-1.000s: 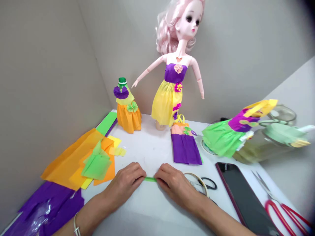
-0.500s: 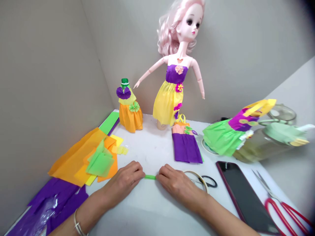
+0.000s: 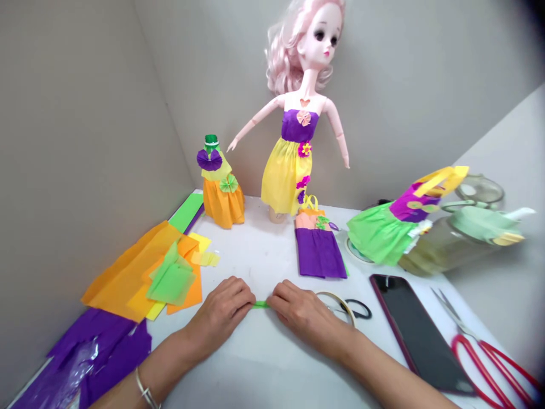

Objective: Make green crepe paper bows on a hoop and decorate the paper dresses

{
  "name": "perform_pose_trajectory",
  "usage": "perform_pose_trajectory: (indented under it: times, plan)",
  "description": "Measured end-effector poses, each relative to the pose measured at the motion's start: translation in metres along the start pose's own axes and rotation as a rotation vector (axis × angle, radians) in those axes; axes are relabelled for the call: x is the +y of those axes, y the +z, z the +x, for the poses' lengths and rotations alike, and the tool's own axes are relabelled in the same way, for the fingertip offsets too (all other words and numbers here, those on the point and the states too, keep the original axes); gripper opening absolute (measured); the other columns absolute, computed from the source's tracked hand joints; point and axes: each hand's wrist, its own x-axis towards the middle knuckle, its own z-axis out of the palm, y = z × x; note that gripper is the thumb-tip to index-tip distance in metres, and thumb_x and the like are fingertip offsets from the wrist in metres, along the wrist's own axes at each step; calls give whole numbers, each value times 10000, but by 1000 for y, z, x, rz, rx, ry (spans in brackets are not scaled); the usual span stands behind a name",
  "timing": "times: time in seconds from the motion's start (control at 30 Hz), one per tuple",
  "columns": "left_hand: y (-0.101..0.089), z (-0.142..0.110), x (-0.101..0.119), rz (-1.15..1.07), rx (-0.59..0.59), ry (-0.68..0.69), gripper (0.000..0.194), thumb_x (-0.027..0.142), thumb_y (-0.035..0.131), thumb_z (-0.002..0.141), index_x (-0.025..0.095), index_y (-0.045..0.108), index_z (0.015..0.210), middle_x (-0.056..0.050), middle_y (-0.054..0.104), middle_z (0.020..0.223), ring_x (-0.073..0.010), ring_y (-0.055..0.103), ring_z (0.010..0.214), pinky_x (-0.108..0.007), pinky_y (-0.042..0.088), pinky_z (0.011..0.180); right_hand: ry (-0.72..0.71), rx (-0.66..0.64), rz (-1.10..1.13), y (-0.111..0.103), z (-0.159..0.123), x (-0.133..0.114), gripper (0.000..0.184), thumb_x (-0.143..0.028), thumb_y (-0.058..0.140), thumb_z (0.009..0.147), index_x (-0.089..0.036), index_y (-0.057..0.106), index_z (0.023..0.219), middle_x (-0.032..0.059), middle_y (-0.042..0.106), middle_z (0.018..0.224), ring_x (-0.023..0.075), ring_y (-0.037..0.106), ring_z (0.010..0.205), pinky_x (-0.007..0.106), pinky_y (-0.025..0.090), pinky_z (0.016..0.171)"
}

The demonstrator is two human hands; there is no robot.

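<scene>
Slim silvery bangle (image 3: 147, 393), left wrist (image 3: 164, 363)

1. Left hand (image 3: 225, 307): left of the green strip (image 3: 261, 304), back upward, fingers curled, fingertips closed on its left end.
2. Right hand (image 3: 298, 312): right of the strip, back upward, fingers curled, fingertips closed on its right end.
3. Left forearm (image 3: 166, 360) and right forearm (image 3: 383, 366): slanting inward, nearer the body than the strip.
</scene>
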Motion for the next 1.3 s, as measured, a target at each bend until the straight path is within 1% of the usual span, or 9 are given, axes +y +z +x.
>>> perform_pose_trajectory:
  times: [0.2,0.3,0.43,0.57,0.67,0.8,0.9,1.03,1.3]
  plan:
    - [1,-3,0,42,13,39,175,174,431,961,182,580,869,-39,583,847,-172,514,829,-314,448,753,19,16,22,2,0,3,131,-68,500,910,-179,550,861,27,547,880,155,491,802,245,359,605]
    - [1,-3,-1,-19,22,1,162,183,442,959,189,593,900,-34,594,858,-166,523,834,-305,453,755,66,41,124,1,1,4,141,-87,490,918,-182,586,878,28,562,876,149,512,796,240,385,635]
    - [2,-1,0,-85,15,-100,126,180,490,937,205,611,962,-25,596,872,-165,540,869,-294,464,765,174,76,308,0,5,5,155,-101,511,898,-198,633,901,17,583,867,135,544,787,224,416,680]
    - [2,2,2,-74,16,-103,118,194,513,926,204,627,898,-24,595,854,-169,543,855,-298,467,755,216,61,375,-2,8,5,126,-126,559,877,-207,651,906,10,596,856,141,565,793,233,426,704]
    - [1,3,4,-41,29,-78,140,194,498,935,200,621,867,-24,597,841,-169,538,838,-302,462,755,196,75,344,0,8,5,124,-160,537,910,-206,651,899,19,593,867,144,562,808,235,427,705]
    - [1,3,5,39,50,-19,160,184,463,950,188,593,857,-31,584,828,-172,517,820,-312,451,751,139,84,221,2,7,4,169,-161,482,949,-196,631,879,25,572,860,141,533,794,233,405,656]
    - [1,1,6,92,58,24,173,161,439,953,182,576,851,-35,568,815,-172,504,800,-309,445,730,96,66,118,3,5,3,147,-144,476,950,-187,602,887,26,557,865,149,512,799,233,368,598]
    - [2,-3,6,124,51,41,173,127,428,945,182,565,855,-38,554,822,-175,500,806,-307,446,723,31,33,-4,4,2,4,107,-111,495,933,-181,562,889,27,546,886,162,483,822,239,328,554]
    - [2,-5,5,173,14,63,198,79,417,931,172,563,836,-42,549,832,-177,493,820,-302,454,719,-64,-15,-60,-3,0,3,166,-129,424,978,-168,544,872,39,530,893,165,467,820,263,374,596]
